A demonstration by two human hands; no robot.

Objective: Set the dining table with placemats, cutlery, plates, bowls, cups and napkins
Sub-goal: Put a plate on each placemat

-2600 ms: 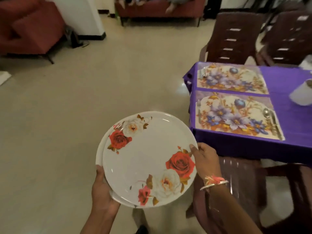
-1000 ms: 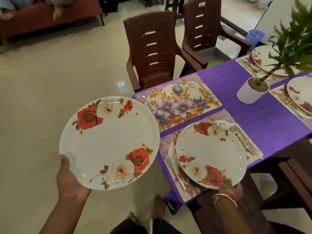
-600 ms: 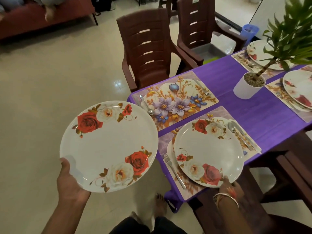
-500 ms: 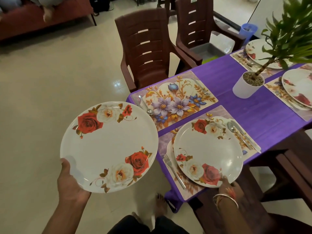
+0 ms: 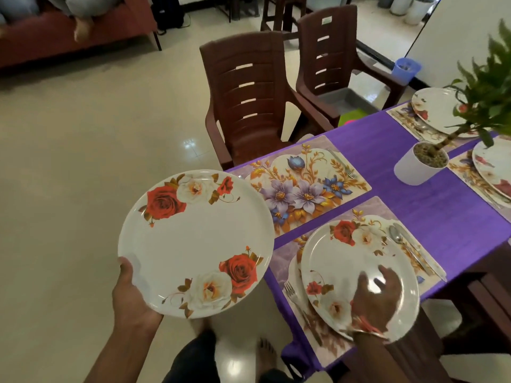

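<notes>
The left hand (image 5: 130, 297) carries a spare plate (image 5: 196, 241) out over the floor, well to the near left of the plant pot (image 5: 420, 167). Its thumb is clamped on the rim, and the fingers beneath are hidden, so I cannot tell how they lie. The right hand (image 5: 377, 294) lies on the set plate (image 5: 345, 261) with its fingers spread and blurred. That plate sits on the near mat (image 5: 279, 261), on the person's side of the pot, and the bare mat (image 5: 304, 186) is to the pot's left. The set plate looks close to the table edge nearest the person, so a careless nudge from the flat hand could slide it off. A push the other way could ride it over the fork (image 5: 300, 305) just beside its rim. The spare plate hangs from one edge grip, so a tilt or a slack thumb could drop it on the tiles. Lowered carelessly onto the bare mat, it could knock the cutlery lying there.
</notes>
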